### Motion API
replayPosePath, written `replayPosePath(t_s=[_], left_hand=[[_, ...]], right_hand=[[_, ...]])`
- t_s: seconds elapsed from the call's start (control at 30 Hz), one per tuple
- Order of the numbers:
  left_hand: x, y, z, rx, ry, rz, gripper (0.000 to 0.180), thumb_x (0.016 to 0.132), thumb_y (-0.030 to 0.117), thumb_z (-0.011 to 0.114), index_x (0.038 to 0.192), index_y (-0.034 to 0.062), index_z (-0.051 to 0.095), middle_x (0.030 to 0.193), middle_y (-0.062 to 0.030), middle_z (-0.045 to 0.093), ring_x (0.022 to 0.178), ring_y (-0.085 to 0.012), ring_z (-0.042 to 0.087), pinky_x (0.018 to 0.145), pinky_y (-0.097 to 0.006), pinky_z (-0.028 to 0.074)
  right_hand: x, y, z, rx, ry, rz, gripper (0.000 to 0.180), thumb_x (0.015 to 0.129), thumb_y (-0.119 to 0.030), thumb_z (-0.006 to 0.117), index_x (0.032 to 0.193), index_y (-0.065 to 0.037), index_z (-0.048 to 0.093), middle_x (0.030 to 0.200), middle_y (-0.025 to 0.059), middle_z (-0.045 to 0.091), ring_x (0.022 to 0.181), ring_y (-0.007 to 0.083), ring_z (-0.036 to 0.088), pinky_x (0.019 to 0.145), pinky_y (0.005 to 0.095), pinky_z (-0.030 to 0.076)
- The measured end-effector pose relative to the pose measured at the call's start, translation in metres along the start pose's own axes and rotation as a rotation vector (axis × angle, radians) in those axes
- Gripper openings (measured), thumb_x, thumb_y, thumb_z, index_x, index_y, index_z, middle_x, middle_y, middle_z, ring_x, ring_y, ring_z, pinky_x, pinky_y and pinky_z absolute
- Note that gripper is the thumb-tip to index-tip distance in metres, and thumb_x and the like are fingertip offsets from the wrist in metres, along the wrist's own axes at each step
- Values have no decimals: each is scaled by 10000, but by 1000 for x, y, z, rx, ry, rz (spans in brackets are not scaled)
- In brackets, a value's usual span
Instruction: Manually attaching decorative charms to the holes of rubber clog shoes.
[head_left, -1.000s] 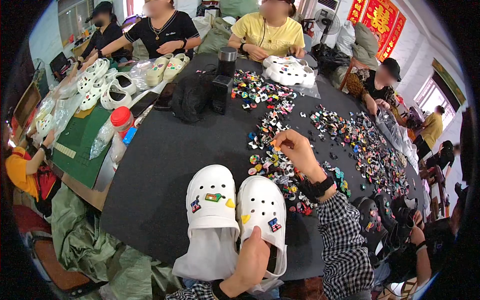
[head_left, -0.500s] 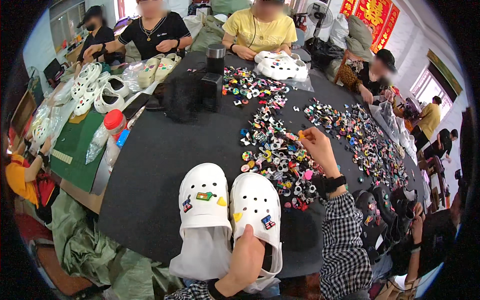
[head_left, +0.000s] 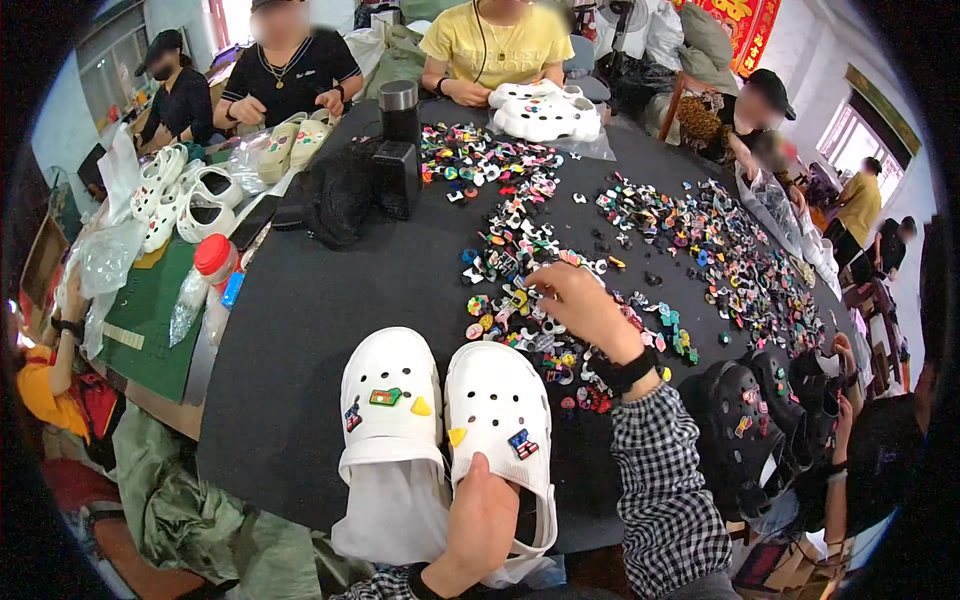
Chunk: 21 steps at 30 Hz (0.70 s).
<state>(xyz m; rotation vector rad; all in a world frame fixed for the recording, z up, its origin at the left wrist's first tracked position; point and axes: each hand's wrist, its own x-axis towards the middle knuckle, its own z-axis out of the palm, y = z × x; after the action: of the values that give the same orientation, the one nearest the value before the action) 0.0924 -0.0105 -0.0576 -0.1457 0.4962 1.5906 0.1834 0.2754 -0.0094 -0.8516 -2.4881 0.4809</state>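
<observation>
Two white clogs stand side by side before me, toes pointing away. My left hand (head_left: pixel 482 515) grips the right clog (head_left: pixel 497 392) at its opening, thumb on the upper. That clog bears a yellow charm (head_left: pixel 457 437) and a flag-patterned charm (head_left: pixel 522 444). On the left clog (head_left: pixel 392 353) sit a flag-patterned charm (head_left: pixel 352 417), a green-and-orange charm (head_left: pixel 384 397) and a yellow one (head_left: pixel 421 405); white lining material (head_left: pixel 392 508) fills its opening. My right hand (head_left: pixel 585 312) reaches into the loose shoe charms (head_left: pixel 515 235), fingers bent and apart at a yellow-and-grey charm (head_left: pixel 520 298).
Another charm heap (head_left: pixel 680 235) spreads to the right. Black clogs (head_left: pixel 738 420) stand at the right edge. A dark cylinder (head_left: pixel 400 112), a red-lidded jar (head_left: pixel 213 258) and more white clogs (head_left: pixel 210 205) lie beyond. Several people work around the black table (head_left: pixel 300 360).
My right hand has moved left and down into the charms; the small orange piece at its fingertips no longer shows. My left hand keeps its grip on the right clog.
</observation>
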Motion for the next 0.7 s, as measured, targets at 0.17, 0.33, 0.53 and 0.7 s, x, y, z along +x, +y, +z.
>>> replayPosePath(t_s=[0.17,0.33,0.53,0.7], left_hand=[[-8,10,32,99,-25,73,508,1053,300,397,1455,4,304,1471,-88,409,1353,-210,376,1154,-384,247],[-8,10,40,120,-25,86,533,1051,312,390,1467,-1,278,1484,-102,394,1364,-242,367,1161,-407,238],[-11,12,33,141,-40,72,567,1048,324,379,1490,1,231,1507,-118,367,1382,-266,352,1167,-426,229],[-12,13,42,153,-17,84,572,1045,314,382,1503,16,212,1520,-124,349,1392,-268,343,1168,-431,230]], right_hand=[[9,-9,28,-54,59,25,190,798,-22,633,987,-32,652,900,134,623,870,330,632,766,413,514],[15,2,34,34,87,13,123,808,10,596,918,-7,649,910,146,640,836,330,628,751,403,508],[16,5,14,237,68,110,176,844,-21,615,1007,-7,677,792,104,642,765,208,634,696,317,497],[13,9,4,381,-1,226,154,836,-39,623,970,14,676,862,128,673,772,221,642,721,337,508]])
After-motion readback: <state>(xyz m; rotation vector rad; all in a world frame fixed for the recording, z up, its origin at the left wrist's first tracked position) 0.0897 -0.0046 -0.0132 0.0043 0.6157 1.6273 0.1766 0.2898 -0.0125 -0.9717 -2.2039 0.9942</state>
